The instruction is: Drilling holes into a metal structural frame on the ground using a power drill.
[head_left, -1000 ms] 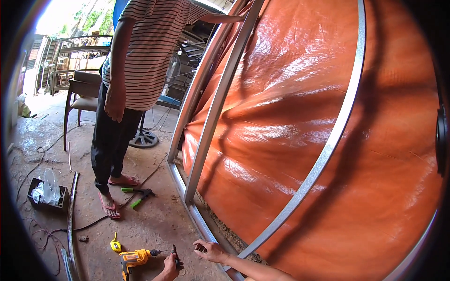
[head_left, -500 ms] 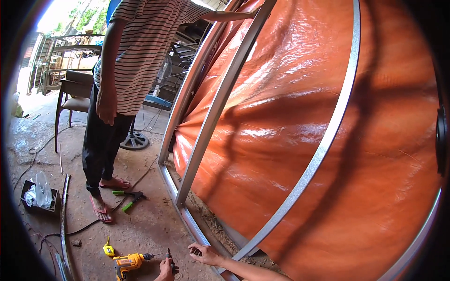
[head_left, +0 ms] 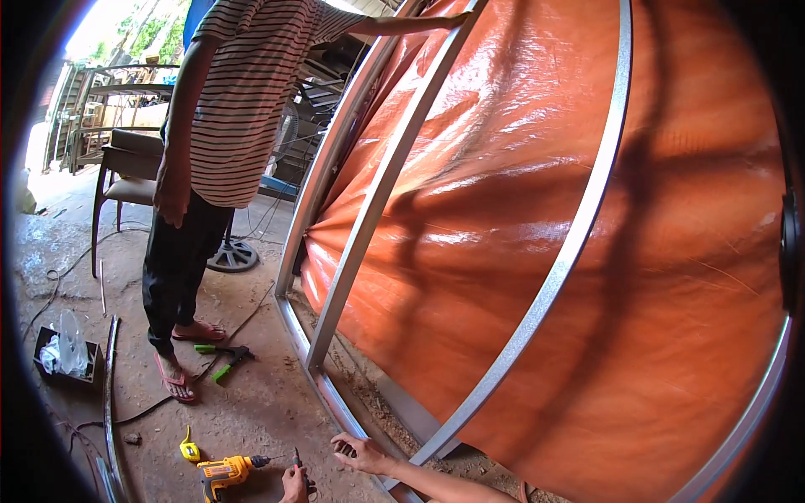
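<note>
My left hand [head_left: 294, 486] is low in the view, closed around a slim dark hand tool [head_left: 298, 458] whose kind I cannot make out. To its right, my right hand [head_left: 362, 455] hovers by the bottom rail of a metal frame [head_left: 342, 411]. Its fingers are curled in, and any small thing between them is too dark to name. Just left of my hands, a yellow and black power drill [head_left: 221, 476] lies on the floor. Beyond the drill is a yellow tape measure [head_left: 190, 451].
A person in a striped shirt [head_left: 239, 126] stands ahead, one hand on an upright bar [head_left: 394, 172]. Orange sheeting [head_left: 503, 277] spreads behind the frame. Green-handled clamp-like tool [head_left: 224, 360], open box with plastic bags [head_left: 69, 356], long metal strip [head_left: 110, 394] and cable lie on the floor.
The whole view has shifted slightly, so the scene sits a little farther left. Both of my hands keep nearly the same poses and places beside the frame.
</note>
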`<state>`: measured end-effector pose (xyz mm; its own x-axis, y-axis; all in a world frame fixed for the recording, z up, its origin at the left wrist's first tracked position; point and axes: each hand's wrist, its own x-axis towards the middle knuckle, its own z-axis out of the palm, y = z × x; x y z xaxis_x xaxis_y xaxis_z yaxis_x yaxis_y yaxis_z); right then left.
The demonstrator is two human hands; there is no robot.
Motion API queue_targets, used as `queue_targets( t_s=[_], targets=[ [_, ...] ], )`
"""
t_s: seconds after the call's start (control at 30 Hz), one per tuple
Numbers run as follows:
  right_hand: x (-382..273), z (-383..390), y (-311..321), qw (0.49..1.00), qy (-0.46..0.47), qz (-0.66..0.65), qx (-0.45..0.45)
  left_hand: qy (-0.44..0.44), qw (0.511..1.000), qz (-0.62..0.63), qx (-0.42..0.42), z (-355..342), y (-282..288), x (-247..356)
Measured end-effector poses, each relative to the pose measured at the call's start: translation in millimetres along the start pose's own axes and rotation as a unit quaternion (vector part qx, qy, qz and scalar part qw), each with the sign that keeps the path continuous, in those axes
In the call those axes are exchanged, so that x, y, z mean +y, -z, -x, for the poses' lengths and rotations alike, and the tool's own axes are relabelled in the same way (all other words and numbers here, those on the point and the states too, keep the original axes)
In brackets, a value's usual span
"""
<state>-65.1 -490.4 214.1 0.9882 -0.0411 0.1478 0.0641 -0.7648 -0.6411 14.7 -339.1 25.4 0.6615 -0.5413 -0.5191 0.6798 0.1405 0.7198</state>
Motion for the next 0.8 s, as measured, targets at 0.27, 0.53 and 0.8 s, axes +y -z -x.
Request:
queue_targets(
  t_s=[0.27, 0.53, 0.8],
  targets=[
    [-8, 5, 10, 1.0, -0.003, -0.003, 0.012, -0.044, 0.997, 0.046, -0.032, -3, 6, -18],
    [-17, 13, 19, 0.999, -0.006, 0.015, 0.044, 0.024, 0.997, 0.073, -0.016, 10, 5, -27],
    [-23, 17, 35, 0.998, 0.007, 0.017, 0.056, 0.061, 0.995, 0.061, -0.041, 13, 5, -32]
  ],
)
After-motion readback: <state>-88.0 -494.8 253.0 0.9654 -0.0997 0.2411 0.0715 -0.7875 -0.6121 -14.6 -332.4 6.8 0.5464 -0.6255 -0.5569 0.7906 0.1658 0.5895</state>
